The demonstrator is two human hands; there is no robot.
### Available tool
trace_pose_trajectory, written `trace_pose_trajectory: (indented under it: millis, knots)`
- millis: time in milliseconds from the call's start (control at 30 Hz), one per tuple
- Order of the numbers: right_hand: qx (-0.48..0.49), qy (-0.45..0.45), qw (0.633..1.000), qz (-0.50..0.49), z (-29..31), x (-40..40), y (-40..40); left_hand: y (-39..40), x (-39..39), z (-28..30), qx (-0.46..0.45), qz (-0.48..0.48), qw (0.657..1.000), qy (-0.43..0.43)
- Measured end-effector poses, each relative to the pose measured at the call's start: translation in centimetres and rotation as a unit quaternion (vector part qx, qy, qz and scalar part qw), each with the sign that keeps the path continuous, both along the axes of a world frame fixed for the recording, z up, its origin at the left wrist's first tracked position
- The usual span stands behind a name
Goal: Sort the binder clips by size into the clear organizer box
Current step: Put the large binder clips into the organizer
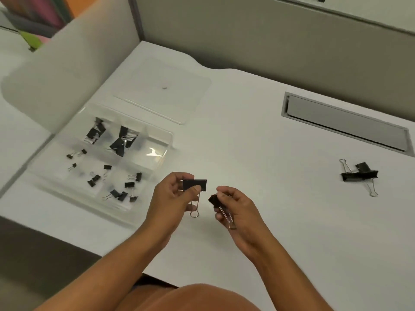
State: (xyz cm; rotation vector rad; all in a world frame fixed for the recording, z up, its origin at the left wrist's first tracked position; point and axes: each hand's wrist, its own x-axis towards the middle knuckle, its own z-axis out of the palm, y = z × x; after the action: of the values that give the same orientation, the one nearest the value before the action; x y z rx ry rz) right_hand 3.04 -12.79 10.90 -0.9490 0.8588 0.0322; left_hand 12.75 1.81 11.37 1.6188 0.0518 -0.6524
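My left hand (173,196) pinches a large black binder clip (195,184) by its body, wire handles hanging down. My right hand (235,206) grips another black binder clip (213,200), its handles pointing toward me. Both hands hover over the white desk just right of the clear organizer box (165,153). The box's far compartments hold larger black clips (119,140), and its near compartments hold several small clips (125,187). Two large clips (359,172) lie together on the desk at the far right.
The box's clear lid (164,90) lies flat behind the box. A grey cable hatch (345,124) is set into the white desk (258,153) at the back right. Grey partition walls (269,41) run behind and to the left. My knee shows below the desk's front edge.
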Motion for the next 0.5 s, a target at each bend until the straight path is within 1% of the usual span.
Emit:
trace_pose_trajectory:
  millis: [133,233,300,367,500]
  knots:
    - [-0.152,-0.005,0.986,0.075,0.6,6.5,4.0,6.0,4.0,0.7,0.008,0.033,0.999,-0.040]
    - [-0.257,-0.041,0.961,0.090,1.5,12.2,5.8,9.6,6.8,1.0,0.013,0.047,0.998,-0.047]
    - [-0.336,-0.063,0.934,0.101,1.4,15.8,6.4,11.4,8.3,1.1,0.016,0.053,0.997,-0.048]
    - [-0.419,-0.064,0.898,0.116,0.7,19.0,7.0,12.8,9.7,1.0,0.019,0.058,0.997,-0.050]
    - [-0.535,-0.056,0.831,0.141,-1.9,23.0,8.3,14.3,11.6,0.7,0.017,0.064,0.996,-0.058]
